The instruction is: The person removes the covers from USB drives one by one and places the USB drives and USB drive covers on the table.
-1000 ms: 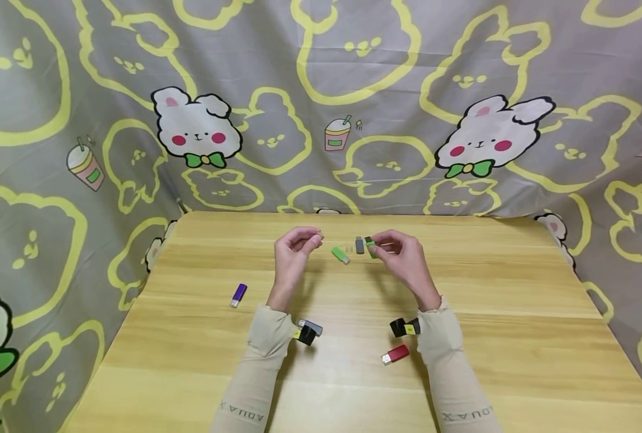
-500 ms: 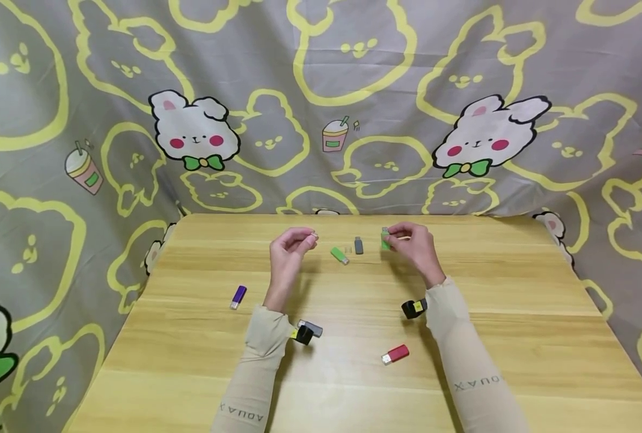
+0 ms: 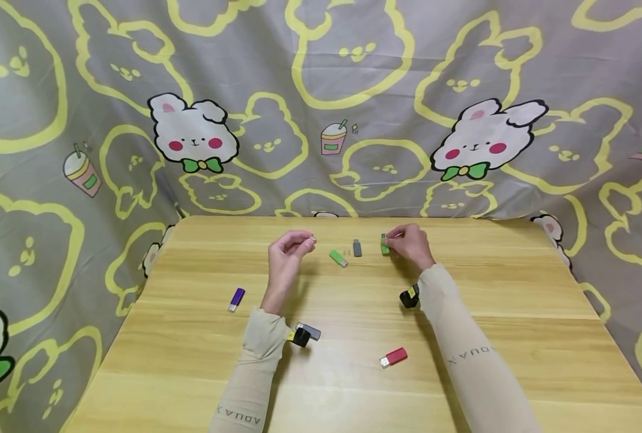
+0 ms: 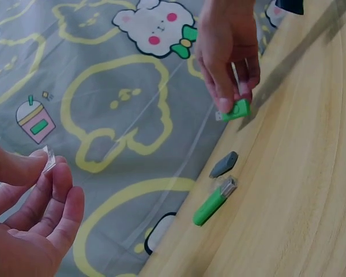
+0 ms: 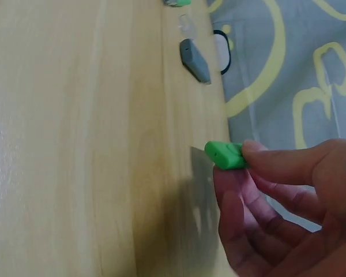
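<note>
Between thumb and index finger, my left hand (image 3: 285,258) pinches a small clear plastic cap (image 4: 49,160), held up off the table. My right hand (image 3: 412,245) grips a green USB stick (image 5: 226,154) near the table's far edge, its metal plug bare in the left wrist view. On the wood between the hands lie a second green USB stick (image 3: 336,257) and a grey USB stick (image 3: 357,248). Beside them is a clear cap (image 5: 185,24) on the tabletop.
Nearer the body are a purple USB stick (image 3: 237,299) at left, another grey USB stick (image 3: 312,331) by the left wrist camera, and a red USB stick (image 3: 394,357). A patterned curtain (image 3: 278,138) hangs behind the wooden table (image 3: 516,313).
My right hand has carried the green USB stick rightward, away from the grey one, then down slightly toward the table. My left hand has shifted a little left, still pinching the clear cap.
</note>
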A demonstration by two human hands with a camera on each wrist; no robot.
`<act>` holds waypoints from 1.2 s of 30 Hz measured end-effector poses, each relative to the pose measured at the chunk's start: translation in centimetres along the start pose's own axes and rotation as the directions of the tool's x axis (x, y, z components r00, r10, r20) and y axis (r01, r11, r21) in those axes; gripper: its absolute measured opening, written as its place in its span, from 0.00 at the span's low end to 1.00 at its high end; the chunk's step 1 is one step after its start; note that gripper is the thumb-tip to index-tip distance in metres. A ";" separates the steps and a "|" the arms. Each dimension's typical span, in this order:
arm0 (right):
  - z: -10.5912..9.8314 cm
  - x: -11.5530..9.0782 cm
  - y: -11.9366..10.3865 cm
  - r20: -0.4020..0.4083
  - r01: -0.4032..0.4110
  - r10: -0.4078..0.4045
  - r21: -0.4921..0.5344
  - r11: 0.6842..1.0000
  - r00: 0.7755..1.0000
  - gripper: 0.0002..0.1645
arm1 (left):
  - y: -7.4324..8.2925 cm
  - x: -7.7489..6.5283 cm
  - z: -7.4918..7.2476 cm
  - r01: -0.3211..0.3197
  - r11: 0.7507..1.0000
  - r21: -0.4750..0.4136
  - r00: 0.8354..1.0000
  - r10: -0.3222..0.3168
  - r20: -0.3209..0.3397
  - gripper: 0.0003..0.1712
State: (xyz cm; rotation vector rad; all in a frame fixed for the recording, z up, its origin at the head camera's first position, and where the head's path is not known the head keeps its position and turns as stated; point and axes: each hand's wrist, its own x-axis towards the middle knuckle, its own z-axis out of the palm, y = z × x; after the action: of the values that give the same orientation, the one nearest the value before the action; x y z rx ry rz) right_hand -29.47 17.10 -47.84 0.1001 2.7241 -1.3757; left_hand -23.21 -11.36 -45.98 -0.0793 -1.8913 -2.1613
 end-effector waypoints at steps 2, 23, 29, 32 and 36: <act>0.2 0.2 0.1 0.000 -0.018 0.018 -0.043 0.999 1.000 0.12 | -0.1 -0.1 -0.1 0.006 1.000 0.007 1.000 -0.006 0.001 0.08; 0.5 0.2 0.4 -0.106 -0.032 0.006 -0.248 0.968 0.994 0.11 | -0.4 0.1 0.0 -0.002 1.000 0.003 1.000 0.002 0.021 0.08; -0.6 -0.7 0.0 -0.135 0.013 -0.040 -0.194 0.981 0.990 0.14 | -0.7 -0.1 0.6 0.004 1.000 0.015 0.998 -0.005 0.062 0.08; -1.4 -1.6 -0.2 -0.128 0.066 -0.086 -0.157 0.985 0.988 0.14 | -1.0 -0.2 1.0 0.011 0.998 0.066 0.996 -0.016 0.087 0.07; -2.4 -3.2 -0.1 -0.122 0.124 -0.136 -0.095 0.988 0.983 0.13 | -1.5 -0.3 2.1 0.014 0.985 0.173 0.990 -0.038 0.134 0.06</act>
State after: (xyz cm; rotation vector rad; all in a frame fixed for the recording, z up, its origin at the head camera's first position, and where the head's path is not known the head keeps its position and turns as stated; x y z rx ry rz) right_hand -26.42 18.91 -45.99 0.0043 2.9404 -1.3228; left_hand -23.58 -9.13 -47.13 -0.1736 -2.1584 -2.0462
